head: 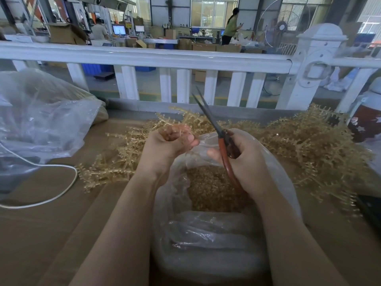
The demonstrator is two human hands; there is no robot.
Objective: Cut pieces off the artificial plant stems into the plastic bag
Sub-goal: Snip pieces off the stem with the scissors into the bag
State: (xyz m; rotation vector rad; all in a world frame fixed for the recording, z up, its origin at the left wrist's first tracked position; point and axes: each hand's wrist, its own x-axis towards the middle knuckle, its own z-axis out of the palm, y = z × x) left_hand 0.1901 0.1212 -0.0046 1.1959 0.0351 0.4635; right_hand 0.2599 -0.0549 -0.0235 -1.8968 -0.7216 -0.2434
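Left hand [165,145] clenches a small tuft of tan beaded plastic stem [177,131]; right hand [243,159] grips red-handled steel scissors [214,129], blades slightly parted, long axis pointing to 11 o'clock. Both hover above the clear plastic bag [206,234], partly filled with cut pieces. For a clean step, bring the blades across the tuft directly over the bag mouth. Uncut tan stems [309,141] heap on the brown worktop [41,234] from 10 to 3 o'clock.

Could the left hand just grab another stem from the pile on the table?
Probably not right away: the left hand already grips a stem. The pile lies just beside it with nothing between, so once freed, likely yes.
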